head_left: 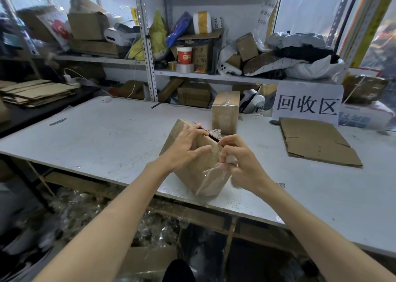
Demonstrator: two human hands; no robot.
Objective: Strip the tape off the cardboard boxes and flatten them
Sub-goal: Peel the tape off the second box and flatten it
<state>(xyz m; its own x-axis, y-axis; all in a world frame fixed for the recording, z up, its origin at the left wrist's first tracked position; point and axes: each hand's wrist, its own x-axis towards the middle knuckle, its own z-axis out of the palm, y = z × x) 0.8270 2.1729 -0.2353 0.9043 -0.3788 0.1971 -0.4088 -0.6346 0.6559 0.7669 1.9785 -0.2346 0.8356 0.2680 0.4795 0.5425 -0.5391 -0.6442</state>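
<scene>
A person strips packing tape from a cardboard box [211,157] tipped on one corner at the near edge of a white worktable [96,140], in a cluttered storeroom. The left hand [188,144] lies on the box's upper face with fingers splayed, pressing it steady beside the opened top seam; whether the fingertips hook over the flap edge is hard to tell from this angle. The right hand [240,159] pinches a strip of clear tape [211,177] that runs taut down the near face, its lower end not yet free of the cardboard. A second box [225,112], taped shut, stands upright just behind, and a flattened sheet [317,142] lies to the right, below a printed sign [307,106]. More flattened cardboard is stacked on a dark table at far left [36,92], and what appear to be crumpled tape scraps [85,204] lie under the worktable. The risks from here look plain: a sharp tug could snap the thin film and leave a remnant stuck to the face, or tear the paper skin away with it. Balanced on its corner so near the edge, the box could also slide off if the bracing hand eases.
</scene>
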